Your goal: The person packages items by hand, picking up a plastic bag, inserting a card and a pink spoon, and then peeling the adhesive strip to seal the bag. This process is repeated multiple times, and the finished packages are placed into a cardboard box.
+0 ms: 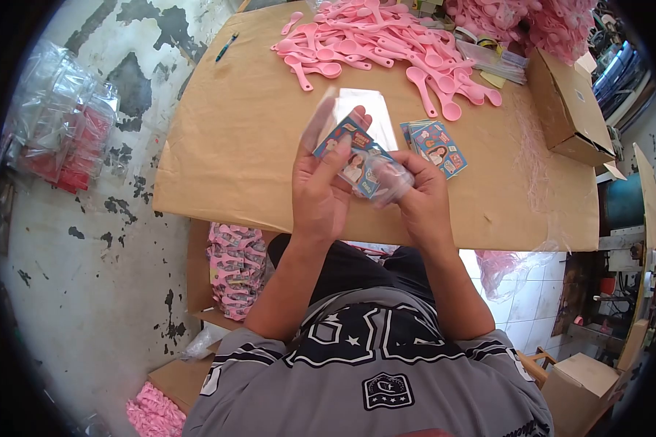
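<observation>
The card (pixel 346 151) sloped lengthwise down-right from the left hand (pixel 317 187), fingers loosely around it; the right hand's (pixel 424 198) fingers pinched clear plastic (pixel 393 188).

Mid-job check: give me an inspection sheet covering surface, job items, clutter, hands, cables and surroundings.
Surface: brown table, pink spoons heaped along its far side.
Job items: printed card, partly covered by clear plastic; more cards beside the hands.
Clutter: pen, far left.
Hands: left hand holds the card; right hand grips the plastic.
Cables: nothing seen on the table.
Surroundings: carton at the right; plastic bags at the left.
</observation>
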Action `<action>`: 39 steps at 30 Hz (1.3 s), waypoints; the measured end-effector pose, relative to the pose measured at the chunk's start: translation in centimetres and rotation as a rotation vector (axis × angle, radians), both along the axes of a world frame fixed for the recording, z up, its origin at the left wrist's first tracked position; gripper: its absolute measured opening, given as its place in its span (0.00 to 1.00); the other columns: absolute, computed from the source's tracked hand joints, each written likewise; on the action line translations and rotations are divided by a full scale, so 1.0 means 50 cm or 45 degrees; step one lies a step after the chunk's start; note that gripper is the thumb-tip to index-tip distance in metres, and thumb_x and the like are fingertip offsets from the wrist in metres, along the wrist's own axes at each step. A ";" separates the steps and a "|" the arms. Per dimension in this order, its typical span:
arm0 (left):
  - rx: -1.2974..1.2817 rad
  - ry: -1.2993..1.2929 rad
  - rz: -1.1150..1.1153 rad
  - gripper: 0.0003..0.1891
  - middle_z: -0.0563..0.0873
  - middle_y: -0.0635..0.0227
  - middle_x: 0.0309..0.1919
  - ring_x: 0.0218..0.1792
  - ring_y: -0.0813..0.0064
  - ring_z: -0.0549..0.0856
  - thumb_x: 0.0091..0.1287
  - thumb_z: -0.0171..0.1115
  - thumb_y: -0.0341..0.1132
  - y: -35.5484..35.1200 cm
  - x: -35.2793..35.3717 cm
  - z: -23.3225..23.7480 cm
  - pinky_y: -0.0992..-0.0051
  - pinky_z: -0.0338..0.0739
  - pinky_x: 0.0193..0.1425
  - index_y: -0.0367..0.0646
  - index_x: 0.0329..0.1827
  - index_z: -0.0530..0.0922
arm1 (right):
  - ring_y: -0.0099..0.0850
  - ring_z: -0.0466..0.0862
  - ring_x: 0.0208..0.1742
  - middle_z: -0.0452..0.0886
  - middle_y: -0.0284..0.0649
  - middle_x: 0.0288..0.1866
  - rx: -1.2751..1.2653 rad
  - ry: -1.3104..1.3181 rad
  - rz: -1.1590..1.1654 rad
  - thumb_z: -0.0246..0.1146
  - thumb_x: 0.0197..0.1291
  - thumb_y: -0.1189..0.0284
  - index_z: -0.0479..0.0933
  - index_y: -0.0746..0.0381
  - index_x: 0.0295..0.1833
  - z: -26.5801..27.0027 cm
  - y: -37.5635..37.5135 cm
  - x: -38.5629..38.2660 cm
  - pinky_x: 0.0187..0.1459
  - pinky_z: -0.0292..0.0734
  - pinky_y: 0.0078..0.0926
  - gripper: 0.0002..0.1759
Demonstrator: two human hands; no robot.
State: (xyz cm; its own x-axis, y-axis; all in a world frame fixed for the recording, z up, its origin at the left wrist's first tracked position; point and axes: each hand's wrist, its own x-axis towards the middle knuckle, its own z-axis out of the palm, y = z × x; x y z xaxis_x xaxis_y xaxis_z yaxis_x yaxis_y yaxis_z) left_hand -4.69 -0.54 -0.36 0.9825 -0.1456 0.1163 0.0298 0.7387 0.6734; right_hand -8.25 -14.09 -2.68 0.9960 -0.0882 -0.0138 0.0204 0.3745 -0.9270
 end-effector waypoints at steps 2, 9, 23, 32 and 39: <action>-0.108 -0.054 -0.021 0.29 0.81 0.47 0.69 0.65 0.62 0.85 0.82 0.54 0.27 -0.001 0.002 0.005 0.63 0.83 0.71 0.46 0.85 0.61 | 0.16 0.78 0.24 0.82 0.31 0.29 -0.031 -0.010 -0.015 0.71 0.73 0.70 0.81 0.66 0.45 0.000 0.003 -0.011 0.24 0.71 0.16 0.10; -0.345 -0.081 -0.205 0.26 0.86 0.55 0.56 0.55 0.65 0.89 0.84 0.53 0.31 -0.002 0.000 -0.019 0.59 0.85 0.66 0.45 0.83 0.62 | 0.14 0.72 0.25 0.77 0.27 0.27 -0.124 -0.056 -0.046 0.73 0.70 0.72 0.75 0.61 0.38 -0.010 0.019 -0.020 0.27 0.66 0.16 0.12; -0.419 0.223 0.125 0.15 0.82 0.72 0.38 0.39 0.80 0.82 0.82 0.62 0.39 0.102 0.045 -0.053 0.74 0.83 0.54 0.41 0.64 0.77 | 0.27 0.84 0.34 0.86 0.40 0.34 -1.282 -0.342 -0.271 0.71 0.67 0.73 0.84 0.65 0.42 0.105 -0.146 0.054 0.34 0.77 0.28 0.06; -0.219 0.093 0.168 0.21 0.84 0.67 0.44 0.45 0.75 0.84 0.82 0.62 0.47 0.066 0.007 -0.019 0.66 0.84 0.63 0.41 0.67 0.76 | 0.38 0.87 0.36 0.88 0.44 0.35 -2.107 -0.126 -0.084 0.73 0.63 0.67 0.83 0.65 0.42 -0.011 -0.232 0.316 0.39 0.79 0.38 0.12; -0.303 0.069 0.472 0.22 0.84 0.64 0.47 0.49 0.70 0.85 0.82 0.62 0.48 0.122 0.049 -0.037 0.60 0.83 0.69 0.41 0.66 0.76 | 0.31 0.86 0.33 0.88 0.43 0.36 -1.570 -0.353 -0.094 0.69 0.69 0.72 0.81 0.64 0.49 0.098 -0.183 0.206 0.36 0.80 0.34 0.09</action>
State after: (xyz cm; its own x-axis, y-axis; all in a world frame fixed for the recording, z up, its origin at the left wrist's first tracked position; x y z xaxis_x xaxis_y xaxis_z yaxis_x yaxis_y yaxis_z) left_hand -2.23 5.59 -2.23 0.9688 0.2425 0.0504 -0.2357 0.8405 0.4878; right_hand 2.02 -23.23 2.23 0.9445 0.0505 0.3246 0.2528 -0.7428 -0.6200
